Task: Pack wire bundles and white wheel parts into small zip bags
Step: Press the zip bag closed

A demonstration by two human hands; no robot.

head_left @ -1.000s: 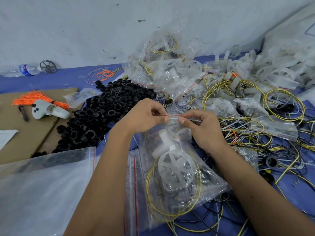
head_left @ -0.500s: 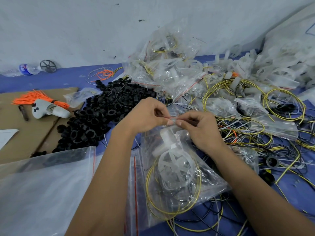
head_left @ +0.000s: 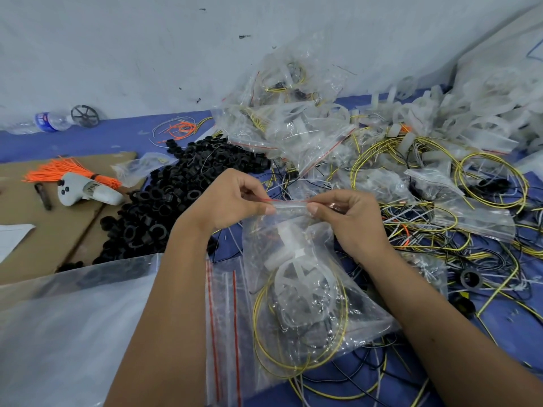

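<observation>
A clear zip bag (head_left: 305, 324) with a red-lined seal hangs between my hands at the centre. Inside it sit a white wheel part (head_left: 299, 286) and a coil of yellow and black wire (head_left: 296, 368). My left hand (head_left: 232, 201) pinches the seal's left end between thumb and fingers. My right hand (head_left: 349, 215) pinches the seal's right part the same way. A short stretch of the seal shows between the two thumbs.
Empty zip bags (head_left: 226, 333) lie under my left forearm. A heap of black rings (head_left: 176, 198) spreads to the left, packed bags (head_left: 293, 127) pile at the back, and loose yellow wires (head_left: 487, 183) and white wheels (head_left: 484, 113) cover the right. A large plastic sheet (head_left: 67, 333) covers the near left.
My thumbs, nearly touching half a second ago, now sit apart along the seal, the left hand further left and the right hand further right. The bag has barely shifted.
</observation>
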